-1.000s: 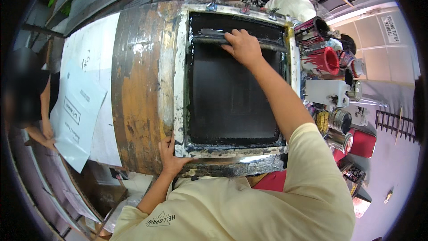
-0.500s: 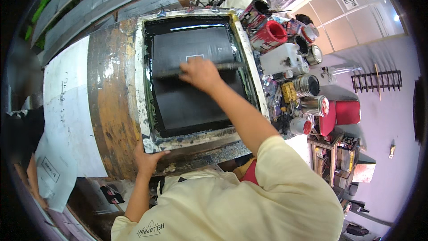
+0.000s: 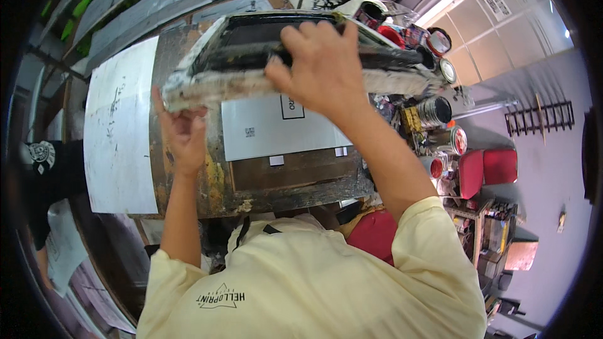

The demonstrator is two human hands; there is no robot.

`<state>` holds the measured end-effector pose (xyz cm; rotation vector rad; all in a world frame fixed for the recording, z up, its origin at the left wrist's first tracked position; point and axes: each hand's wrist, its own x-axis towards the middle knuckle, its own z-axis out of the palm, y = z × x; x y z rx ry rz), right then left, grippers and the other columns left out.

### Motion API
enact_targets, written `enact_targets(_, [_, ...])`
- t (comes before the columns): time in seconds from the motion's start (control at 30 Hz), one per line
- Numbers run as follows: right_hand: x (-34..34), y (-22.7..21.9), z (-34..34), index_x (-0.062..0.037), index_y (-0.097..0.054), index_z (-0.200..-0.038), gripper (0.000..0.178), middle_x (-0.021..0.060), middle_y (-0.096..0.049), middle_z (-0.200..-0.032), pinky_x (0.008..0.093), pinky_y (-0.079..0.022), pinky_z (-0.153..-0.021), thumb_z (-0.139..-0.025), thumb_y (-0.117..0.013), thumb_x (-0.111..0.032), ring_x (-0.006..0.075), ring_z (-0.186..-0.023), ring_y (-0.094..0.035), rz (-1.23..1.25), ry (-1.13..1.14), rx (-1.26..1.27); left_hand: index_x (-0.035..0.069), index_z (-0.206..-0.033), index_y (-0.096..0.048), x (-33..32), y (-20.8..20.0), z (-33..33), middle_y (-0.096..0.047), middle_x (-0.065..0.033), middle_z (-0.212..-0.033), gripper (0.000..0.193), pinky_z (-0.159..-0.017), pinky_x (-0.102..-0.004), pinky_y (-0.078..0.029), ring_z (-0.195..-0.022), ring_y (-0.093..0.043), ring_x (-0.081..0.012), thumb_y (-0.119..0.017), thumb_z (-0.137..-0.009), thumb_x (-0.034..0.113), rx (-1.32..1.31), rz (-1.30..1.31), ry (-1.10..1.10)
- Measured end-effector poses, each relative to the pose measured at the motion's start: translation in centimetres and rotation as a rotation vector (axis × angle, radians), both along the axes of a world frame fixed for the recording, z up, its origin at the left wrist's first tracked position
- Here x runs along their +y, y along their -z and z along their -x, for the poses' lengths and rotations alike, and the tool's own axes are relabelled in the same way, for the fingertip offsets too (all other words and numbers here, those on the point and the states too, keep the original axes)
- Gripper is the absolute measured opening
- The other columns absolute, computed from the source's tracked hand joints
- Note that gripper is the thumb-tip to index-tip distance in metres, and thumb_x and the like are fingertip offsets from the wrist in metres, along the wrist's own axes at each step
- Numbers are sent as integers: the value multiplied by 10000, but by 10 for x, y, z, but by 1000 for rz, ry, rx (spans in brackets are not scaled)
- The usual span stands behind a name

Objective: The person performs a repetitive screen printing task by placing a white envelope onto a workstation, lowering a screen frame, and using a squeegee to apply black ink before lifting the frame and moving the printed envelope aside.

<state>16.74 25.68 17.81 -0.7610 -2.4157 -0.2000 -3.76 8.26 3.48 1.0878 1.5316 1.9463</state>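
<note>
While the near edge of the screen frame (image 3: 232, 86) stood raised, tilted over the table (image 3: 217, 179) and the pale printed sheet (image 3: 251, 141), the left hand (image 3: 183, 135) was at its near-left corner, fingers partly curled; how firm that grip was, I could not tell. The right hand (image 3: 323, 69), blurred, seemed closed on a dark bar (image 3: 383, 58) lying across the frame. The step looked like parting screen from sheet; the next move called for steady, level clearance.
</note>
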Motion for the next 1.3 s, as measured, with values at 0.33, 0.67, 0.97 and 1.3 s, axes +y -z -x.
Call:
enact_targets(0.33, [48,-85,56,-12,-732,-960,376,159,-719,-864,472,-479,-787,-893,-617,-363,319,-796,-681,238,76,-4,94,-1015,-746,-47,180,43,-708,-75,-1156,214,-961,-455,-511,-1082,-635,-312,-823,-880,242,822,526,311])
enact_targets(0.67, [26,-88,53,43,-713,-817,385,172,-667,-656,408,-533,-610,-881,-544,-297,248,-592,-644,207,-15,124,21,-982,-734,12,117,48,-706,-117,-982,265,-717,-415,-550,-791,-685,-329,-747,-968,286,678,638,372])
enact_targets(0.97, [47,-37,31,-29,-758,-888,464,162,-723,-815,548,-461,-883,-919,-600,-464,356,-813,-705,-116,-79,101,13,-994,-764,-2,93,55,-751,-67,-939,170,-705,-295,-548,-769,-678,-141,-751,-848,98,78,573,162])
enact_targets(1.3, [63,-76,44,34,-705,-1219,522,244,-732,-1106,481,-477,-993,-928,-594,-384,408,-1014,-687,56,19,-68,48,-1010,-777,-24,142,330,-737,-19,-898,194,-751,-303,-537,-811,-655,-132,-669,-849,44,245,1013,140])
